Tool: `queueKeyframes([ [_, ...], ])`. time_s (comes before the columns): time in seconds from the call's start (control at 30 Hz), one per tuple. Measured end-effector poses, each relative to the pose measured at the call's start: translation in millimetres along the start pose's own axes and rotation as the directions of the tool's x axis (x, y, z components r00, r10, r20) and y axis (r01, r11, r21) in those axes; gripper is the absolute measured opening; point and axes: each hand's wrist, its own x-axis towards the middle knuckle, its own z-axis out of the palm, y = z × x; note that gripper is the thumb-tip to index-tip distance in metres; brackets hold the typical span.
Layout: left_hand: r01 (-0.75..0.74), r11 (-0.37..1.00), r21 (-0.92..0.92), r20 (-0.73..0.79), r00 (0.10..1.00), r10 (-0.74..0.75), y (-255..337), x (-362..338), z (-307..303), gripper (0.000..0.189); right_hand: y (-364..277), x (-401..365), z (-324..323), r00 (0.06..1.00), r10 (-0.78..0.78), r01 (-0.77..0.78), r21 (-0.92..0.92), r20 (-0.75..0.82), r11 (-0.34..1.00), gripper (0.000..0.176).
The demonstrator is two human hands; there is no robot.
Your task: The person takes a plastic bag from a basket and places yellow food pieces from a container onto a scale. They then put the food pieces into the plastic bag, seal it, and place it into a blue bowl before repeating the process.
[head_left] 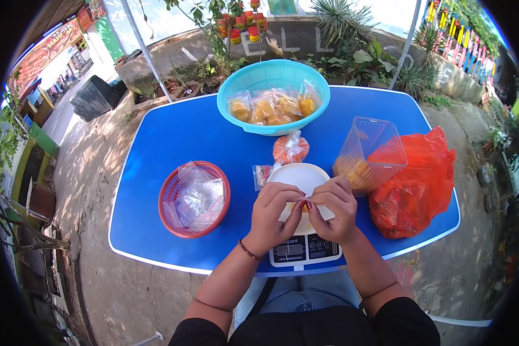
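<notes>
Fingertips (pixel 297 202) of left hand (pixel 273 212) and right hand (pixel 335 209) are pinched narrow on a small bag (pixel 303 206) right above the scale (pixel 305 249). Looks like the sealing step; next probably needs a tight, steady twist.

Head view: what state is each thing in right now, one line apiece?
Teal bowl, upright, holding filled packets of yellow pieces.
Red basket, upright, holding empty clear bags.
Clear container, tilted, open, yellow pieces inside.
Red bag, bulging, against the container.
Orange bag, filled, lying on the table.
Scale, upright; display unreadable.
Left hand, fingers pinched on small packet.
Right hand, fingers pinched on same small packet.
</notes>
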Motion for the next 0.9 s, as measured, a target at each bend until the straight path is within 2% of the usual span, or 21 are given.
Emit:
queueKeyframes([
  [0.27,-0.082,0.994,0.077,-0.026,0.996,0.085,-1.5,2.7,-7.7,0.015,2.1,2.0,0.0,1.000,0.026,-0.026,-0.020,-0.005,0.999,0.012],
  [0.4,-0.065,0.995,0.072,-0.078,0.994,0.070,-2.2,3.4,-10.7,0.015,3.4,1.5,0.0,0.996,0.081,-0.078,0.058,-0.044,0.995,0.014],
  [0.5,-0.053,0.995,0.083,-0.043,0.998,0.056,-5.6,-0.7,-8.9,0.019,4.6,1.7,-1.8,0.994,0.110,-0.109,0.146,-0.001,0.983,0.017],
  [0.6,-0.032,0.998,-0.057,-0.018,0.999,0.031,-9.0,1.0,-9.8,0.027,9.9,-1.2,-1.6,0.993,0.117,-0.114,0.190,-0.004,0.975,0.016],
  [0.7,0.085,0.993,-0.076,0.057,0.995,-0.081,2.5,4.5,-11.9,0.035,13.4,-13.2,6.7,0.898,0.438,-0.355,0.509,-0.049,0.784,0.014],
  [0.73,0.075,0.997,0.000,0.084,0.994,-0.074,-5.5,-0.9,-9.5,0.048,17.6,-15.7,6.9,0.892,0.452,-0.362,0.554,-0.029,0.750,0.012],
  [0.83,0.329,0.882,-0.339,0.050,0.942,-0.332,-12.6,-6.2,0.8,0.053,15.0,-13.1,9.5,0.865,0.501,-0.426,0.566,0.027,0.706,0.027],
  [0.9,0.387,0.817,-0.428,0.065,0.915,-0.399,-18.2,-9.5,0.9,0.055,8.5,-10.5,10.5,0.874,0.467,-0.453,0.570,0.133,0.685,0.040],
])
